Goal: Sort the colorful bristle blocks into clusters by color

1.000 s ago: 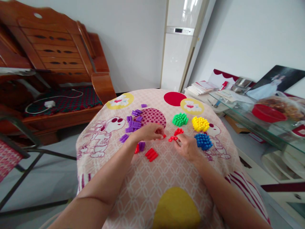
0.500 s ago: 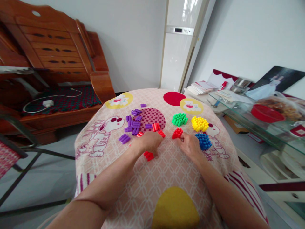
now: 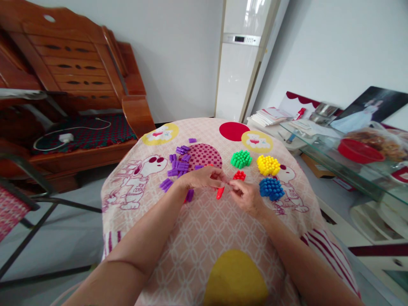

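My left hand (image 3: 200,178) and my right hand (image 3: 245,195) meet over the middle of the cloth-covered table (image 3: 204,238). The left fingers pinch red plastic pegs (image 3: 219,192) that hang down between the hands. The right fingertips are closed close to the same pegs, and I cannot tell whether they touch. Just beyond the hands sits a small red peg cluster (image 3: 239,175). Finished clusters in green (image 3: 241,159), yellow (image 3: 268,165) and blue (image 3: 271,188) lie to the right. Loose purple pegs (image 3: 178,166) are scattered at the left.
A wooden bench (image 3: 70,93) with a cable and charger stands at the left. A white standing air conditioner (image 3: 237,63) is behind the table. At the right, a glass shelf (image 3: 334,148) holds papers, a red bowl and a framed picture.
My left hand lifted from the red pegs lying near the table's front and brought some up to the right hand. The loose red pile there is gone from view.
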A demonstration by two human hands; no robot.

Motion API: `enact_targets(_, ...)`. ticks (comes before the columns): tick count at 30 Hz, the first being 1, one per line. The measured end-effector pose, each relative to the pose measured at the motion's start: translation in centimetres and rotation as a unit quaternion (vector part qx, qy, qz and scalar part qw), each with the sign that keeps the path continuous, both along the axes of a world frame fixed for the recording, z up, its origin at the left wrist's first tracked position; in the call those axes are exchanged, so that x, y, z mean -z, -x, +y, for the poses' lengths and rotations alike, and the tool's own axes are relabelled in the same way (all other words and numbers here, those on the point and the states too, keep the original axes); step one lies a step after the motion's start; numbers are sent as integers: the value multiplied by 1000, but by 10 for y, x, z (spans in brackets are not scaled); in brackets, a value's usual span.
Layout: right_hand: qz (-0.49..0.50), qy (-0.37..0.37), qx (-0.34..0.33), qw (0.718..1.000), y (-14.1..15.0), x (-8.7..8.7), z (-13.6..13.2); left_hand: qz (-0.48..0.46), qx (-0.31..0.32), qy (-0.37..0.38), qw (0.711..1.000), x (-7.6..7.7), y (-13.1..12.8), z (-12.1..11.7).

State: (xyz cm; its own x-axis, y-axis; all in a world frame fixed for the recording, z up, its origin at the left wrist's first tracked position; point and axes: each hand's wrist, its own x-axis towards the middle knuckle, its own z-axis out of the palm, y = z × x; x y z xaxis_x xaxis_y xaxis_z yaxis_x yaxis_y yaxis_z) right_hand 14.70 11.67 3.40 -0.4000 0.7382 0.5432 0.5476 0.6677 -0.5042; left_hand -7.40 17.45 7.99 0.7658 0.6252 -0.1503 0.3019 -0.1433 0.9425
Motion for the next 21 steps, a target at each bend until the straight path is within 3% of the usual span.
enact_targets(7,18,130,-44,990,5,-2,-3,11,-1,30,999,12,-10,0)
enact_targets(11,-30,148,-42,988,4,-7,-3,18,23,29,999,12,-13,-2)
enact_targets(18,-24,203,-62,977,3,-5,-3,38,18,-71,997,15,-19,-5)
enact_targets(21,-33,213,-52,975,1,-6,-2,38,-63,-161,984,12,-17,-2)
